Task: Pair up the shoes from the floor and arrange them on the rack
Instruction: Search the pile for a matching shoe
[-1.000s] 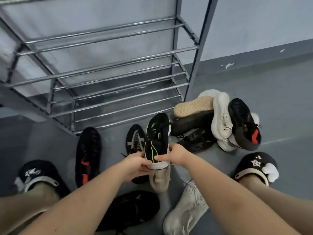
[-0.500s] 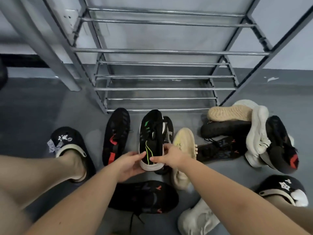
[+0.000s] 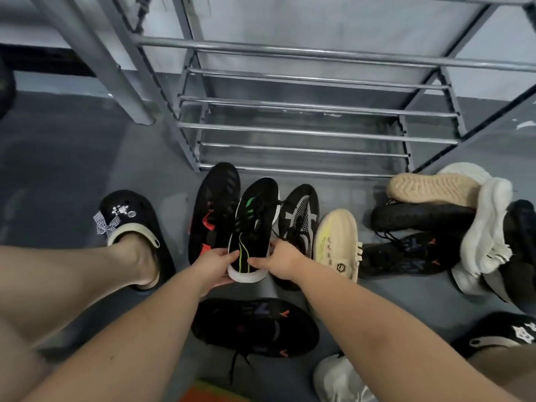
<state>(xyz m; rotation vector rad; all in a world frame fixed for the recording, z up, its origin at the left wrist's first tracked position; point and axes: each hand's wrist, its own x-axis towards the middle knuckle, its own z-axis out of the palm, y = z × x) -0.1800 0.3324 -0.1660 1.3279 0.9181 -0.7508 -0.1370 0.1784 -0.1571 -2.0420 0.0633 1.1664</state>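
Note:
My left hand (image 3: 214, 264) and my right hand (image 3: 282, 259) both grip the heel of a black sneaker with green marks and a white sole (image 3: 255, 221), its toe pointing at the metal shoe rack (image 3: 304, 132). Left of it on the floor lies a black shoe with red marks (image 3: 213, 210). To its right lie a black and white shoe (image 3: 301, 216) and a cream shoe (image 3: 338, 242). Another black shoe (image 3: 258, 326) lies below my hands. The rack's bars carry no shoes.
A heap of black, white and tan shoes (image 3: 452, 224) sits at the right. A white shoe (image 3: 339, 381) lies near the bottom edge. My feet wear black clogs, one at the left (image 3: 130, 224) and one at the right (image 3: 504, 335). A grey post (image 3: 116, 74) stands left of the rack.
The view has swung left and come closer to the rack. The black and green sneaker stays held in both hands and has come down low among the shoes on the floor.

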